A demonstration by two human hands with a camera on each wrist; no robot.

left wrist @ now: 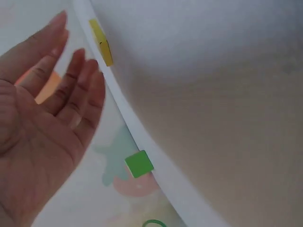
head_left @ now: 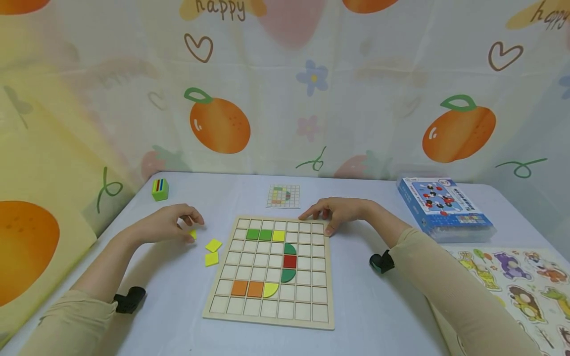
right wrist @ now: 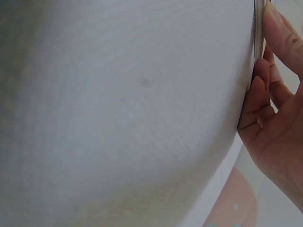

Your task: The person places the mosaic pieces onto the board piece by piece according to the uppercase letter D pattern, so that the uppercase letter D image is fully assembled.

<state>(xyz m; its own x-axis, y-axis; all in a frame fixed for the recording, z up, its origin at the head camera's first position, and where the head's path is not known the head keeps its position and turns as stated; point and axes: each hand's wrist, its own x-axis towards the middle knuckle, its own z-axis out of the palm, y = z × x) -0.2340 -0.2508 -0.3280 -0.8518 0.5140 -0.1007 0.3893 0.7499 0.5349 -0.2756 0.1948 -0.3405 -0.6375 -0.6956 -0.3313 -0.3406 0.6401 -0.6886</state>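
Observation:
A wooden grid board (head_left: 310, 295) lies on the white table with colored tiles in some cells: green squares (head_left: 259, 235), a yellow square (head_left: 278, 236), a red square (head_left: 290, 261), green quarter circles (head_left: 288, 276), orange squares (head_left: 247, 288) and a yellow quarter circle (head_left: 270, 290). My right hand (head_left: 340, 211) grips the board's far right corner, thumb on the side edge and fingers along the far edge. Left of the board, my left hand (head_left: 171, 225) hovers with loosely bent fingers over a loose yellow tile (head_left: 193, 234). Two more yellow tiles (head_left: 213, 252) lie between that hand and the board.
A small pattern card (head_left: 283, 196) lies beyond the board. At the back left sits a green block (head_left: 160, 190) with colored stripes. A blue box (head_left: 445, 205) stands at the back right, and an animal sticker sheet (head_left: 512, 282) lies nearer on the right.

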